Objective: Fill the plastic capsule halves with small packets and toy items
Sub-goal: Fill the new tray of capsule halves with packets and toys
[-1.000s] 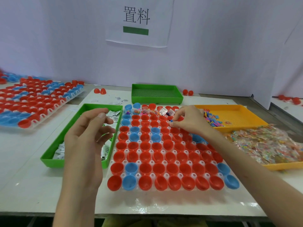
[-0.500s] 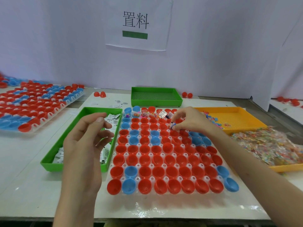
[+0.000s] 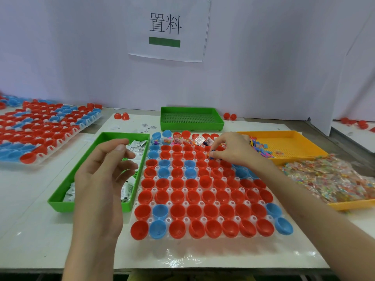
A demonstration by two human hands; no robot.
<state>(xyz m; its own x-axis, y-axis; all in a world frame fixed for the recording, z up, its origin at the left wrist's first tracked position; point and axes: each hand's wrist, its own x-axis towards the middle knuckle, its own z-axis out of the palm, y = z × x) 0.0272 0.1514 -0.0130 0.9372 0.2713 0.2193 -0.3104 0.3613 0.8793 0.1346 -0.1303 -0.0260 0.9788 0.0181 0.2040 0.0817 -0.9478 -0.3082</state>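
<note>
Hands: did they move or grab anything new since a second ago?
Hardly anything changed. The right hand keeps pinching a small blue toy piece over the far rows of the capsule tray. The left hand stays raised over the green packet tray, fingers loosely curled, with nothing seen in them. Nothing was picked up or let go. The capsule halves and packets lie as before.

Pinched item (image 3: 211, 154) — tiny, indistinct
</note>
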